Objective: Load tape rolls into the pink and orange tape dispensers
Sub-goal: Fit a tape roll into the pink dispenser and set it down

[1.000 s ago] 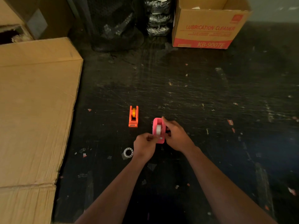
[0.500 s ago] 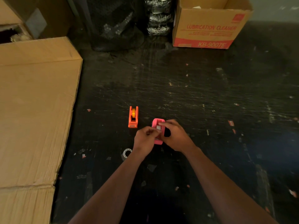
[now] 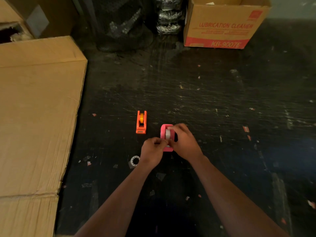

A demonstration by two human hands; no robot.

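Note:
The pink tape dispenser [image 3: 163,132] stands on the dark floor with a white tape roll [image 3: 168,133] in its slot. My right hand [image 3: 184,142] wraps its right side, fingertips on top of the roll. At the dispenser's near end my left hand [image 3: 153,150] pinches its fingers together; what they pinch is too small to tell. The orange tape dispenser [image 3: 141,122] sits apart to the left with a yellow roll [image 3: 141,117] inside it. A clear empty tape core [image 3: 135,160] lies on the floor just left of my left wrist.
A large flattened cardboard sheet [image 3: 37,117] covers the floor on the left. A "Lubrication Cleaner" carton [image 3: 222,26] stands at the back right, with black plastic-wrapped bundles [image 3: 130,26] beside it. Small paper scraps litter the dark floor [image 3: 222,117].
My right hand's fingers moved up onto the top of the white roll. My left hand stayed pinched at the pink dispenser's near end. The orange dispenser has not moved.

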